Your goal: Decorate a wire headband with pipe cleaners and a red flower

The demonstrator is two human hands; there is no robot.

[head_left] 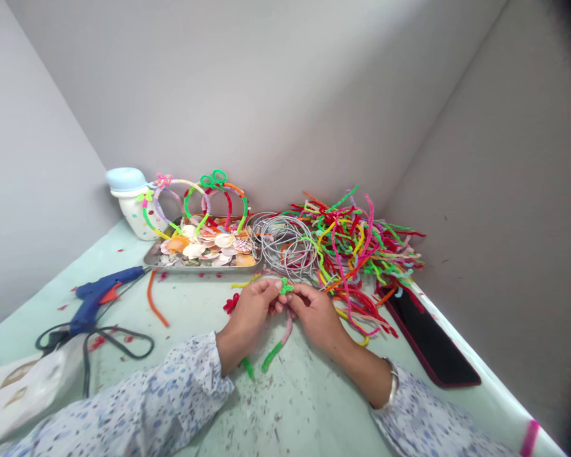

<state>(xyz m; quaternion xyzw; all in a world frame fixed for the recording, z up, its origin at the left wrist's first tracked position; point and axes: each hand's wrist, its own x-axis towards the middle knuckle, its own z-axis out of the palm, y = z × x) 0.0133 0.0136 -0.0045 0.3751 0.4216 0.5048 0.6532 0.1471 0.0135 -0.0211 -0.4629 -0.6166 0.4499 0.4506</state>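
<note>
Both my hands meet at the middle of the pale green table (pixel 295 406). My left hand (pixel 247 314) and my right hand (pixel 316 314) are closed in a pinch on a headband wrapped in pink and green pipe cleaner (pixel 280 339). A small green pipe-cleaner twist (pixel 285 287) sits at the top, between my fingertips. The band's green ends hang down toward me, below my wrists.
A heap of coloured pipe cleaners (pixel 356 247) and bare metal headbands (pixel 285 244) lie behind my hands. A tray of seashells (pixel 204 251) holds finished headbands (pixel 209 197). A blue glue gun (pixel 98 298) and scissors (pixel 124 343) lie left. A phone (pixel 428 339) lies right. A white jar (pixel 133 203) stands far left.
</note>
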